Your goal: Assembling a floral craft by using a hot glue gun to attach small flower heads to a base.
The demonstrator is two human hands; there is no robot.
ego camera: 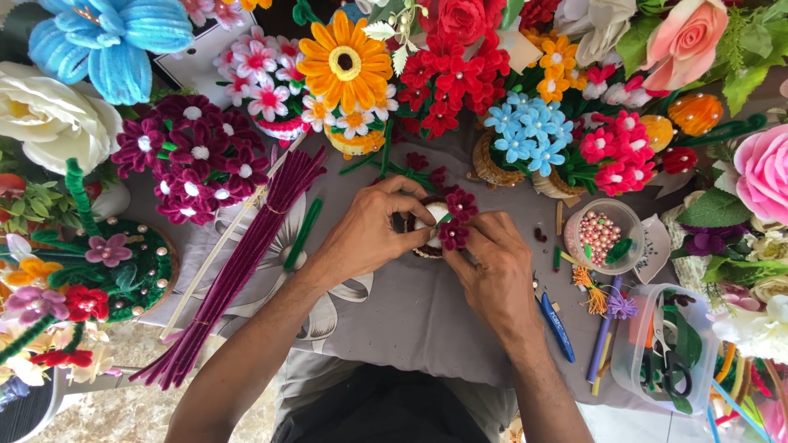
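Maroon pipe-cleaner flowers (454,220) on a small white-topped basket (427,223), held between both hands at the centre of the grey cloth (394,312).

Two blooms sit one above the other, faces turned up toward the camera; no clear long axis can be told. Left hand (369,230) comes in from the lower left, fingers curled around the basket's near side, thumb pressed to its white top. Right hand (492,262) comes in from the lower right, fingertips pinched on the lower bloom. Both forearms slant inward from the bottom edge. Bundle of maroon pipe cleaners (246,262) lies left; bowl of pink beads (603,236) and blue pen (558,326) lie right.
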